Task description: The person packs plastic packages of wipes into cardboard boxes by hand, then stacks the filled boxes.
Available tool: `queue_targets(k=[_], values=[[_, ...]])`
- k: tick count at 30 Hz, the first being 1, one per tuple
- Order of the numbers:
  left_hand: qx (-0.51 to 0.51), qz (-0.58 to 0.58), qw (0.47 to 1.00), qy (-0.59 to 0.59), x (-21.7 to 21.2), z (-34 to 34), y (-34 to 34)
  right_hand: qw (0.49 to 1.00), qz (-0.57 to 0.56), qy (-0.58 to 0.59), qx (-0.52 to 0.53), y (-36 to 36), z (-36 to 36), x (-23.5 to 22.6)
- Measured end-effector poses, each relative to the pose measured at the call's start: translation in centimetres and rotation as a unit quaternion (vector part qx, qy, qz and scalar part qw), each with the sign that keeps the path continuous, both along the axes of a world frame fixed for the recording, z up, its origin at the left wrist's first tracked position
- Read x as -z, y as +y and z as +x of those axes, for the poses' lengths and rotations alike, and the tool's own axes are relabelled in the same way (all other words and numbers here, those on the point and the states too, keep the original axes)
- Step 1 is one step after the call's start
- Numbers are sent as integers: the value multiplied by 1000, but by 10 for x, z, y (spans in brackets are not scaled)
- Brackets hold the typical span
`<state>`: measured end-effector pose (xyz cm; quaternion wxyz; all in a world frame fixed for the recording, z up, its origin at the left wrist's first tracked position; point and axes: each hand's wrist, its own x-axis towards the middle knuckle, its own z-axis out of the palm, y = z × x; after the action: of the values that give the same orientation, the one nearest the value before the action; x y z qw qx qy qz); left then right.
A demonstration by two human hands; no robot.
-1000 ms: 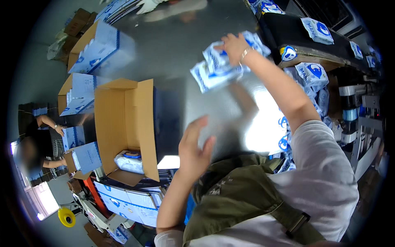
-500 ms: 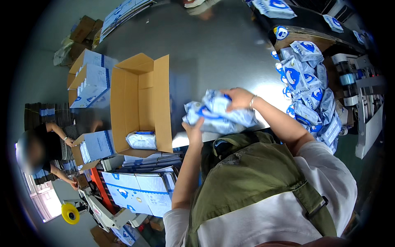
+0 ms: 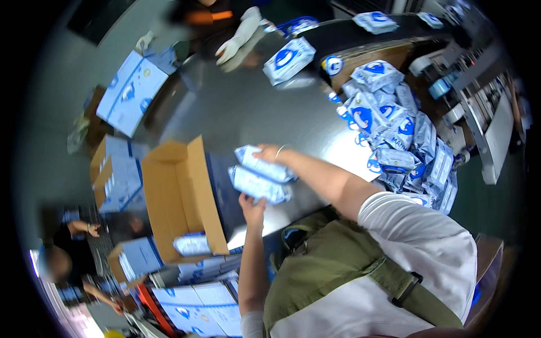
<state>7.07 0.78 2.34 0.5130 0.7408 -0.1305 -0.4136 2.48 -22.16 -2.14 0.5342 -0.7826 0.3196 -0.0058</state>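
Here, an open cardboard box [image 3: 180, 197] stands on its side just left of the grip, its flaps spread and its mouth turned toward the hands; one blue-and-white soft pack [image 3: 191, 245] lies inside at its near end. The left hand [image 3: 252, 205] presses up from beneath against the lower of two soft packs [image 3: 260, 186], fingers wrapped along its near edge. The right hand [image 3: 270, 153] closes over the top of the upper pack [image 3: 264, 164], a thin band at the wrist, so both hands clamp the stacked pair between them just above the shiny steel bench [image 3: 248, 107], beside the box's opening. Below the grip, on the near side, flat blue-and-white cartons [image 3: 197, 298] lie stacked. To the right of the grip a loose heap of the same packs [image 3: 400, 135] spills along the bench's edge, well apart from the hands. Left of the box, further cartons [image 3: 115, 174] sit open or closed, and a printed carton [image 3: 132, 93] rests beyond them. Far past the grip, a single pack [image 3: 289, 59] lies on the bench near another person's white-gloved hand [image 3: 234, 45]. At the lower left, a second person [image 3: 67, 253] bends over more cartons.
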Motion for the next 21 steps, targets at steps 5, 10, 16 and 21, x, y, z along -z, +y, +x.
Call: queue_targets(k=[5, 10, 16, 21], values=[[26, 51, 873, -484, -14, 0, -31, 996, 59, -56, 21, 14, 3, -7], [140, 297, 797, -507, -23, -15, -85, 985, -100, -138, -26, -60, -68, -14], [151, 332, 771, -521, -24, -17, -83, 830, -513, 159, 152, -307, -162, -139], [142, 335, 767, -529, -13, -15, -87, 801, -514, 293, 89, -394, -162, -151]])
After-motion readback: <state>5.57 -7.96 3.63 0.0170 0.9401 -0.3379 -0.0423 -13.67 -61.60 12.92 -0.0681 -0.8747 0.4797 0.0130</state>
